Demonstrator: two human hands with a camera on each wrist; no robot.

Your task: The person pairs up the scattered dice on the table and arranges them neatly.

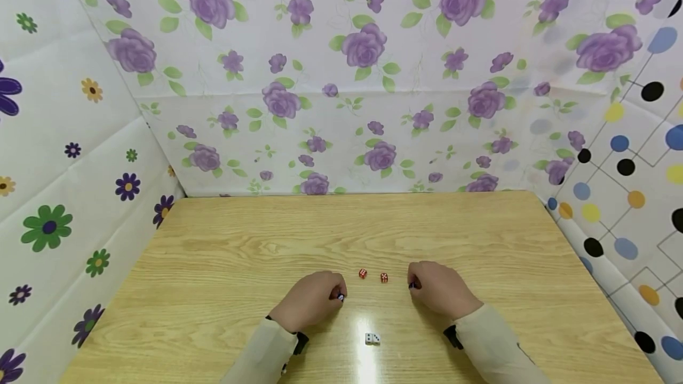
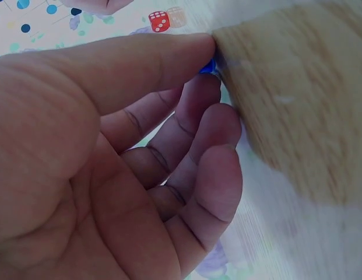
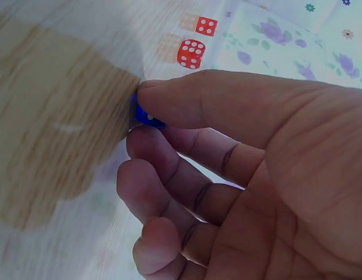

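Note:
My left hand (image 1: pixel 313 299) pinches a small blue die (image 2: pixel 208 66) between thumb and fingertips, low over the wooden table; most of the die is covered by the fingers. Across from it, my right hand (image 1: pixel 440 289) pinches another blue die (image 3: pixel 149 116) the same way, close to the tabletop. Between the hands and slightly farther off lie two red dice with white dots, a left one (image 1: pixel 363 274) and a right one (image 1: pixel 384 278), a small gap apart. Nearer to me, two white dice (image 1: pixel 372 339) with black dots sit side by side.
The wood-grain table (image 1: pixel 240 236) reaches back to a wall hung with purple-flowered cloth (image 1: pixel 341 93). A cloth with coloured daisies (image 1: pixel 48 227) stands along the left side, and a dotted one (image 1: pixel 624 248) along the right. Light reflects off the table around the white dice.

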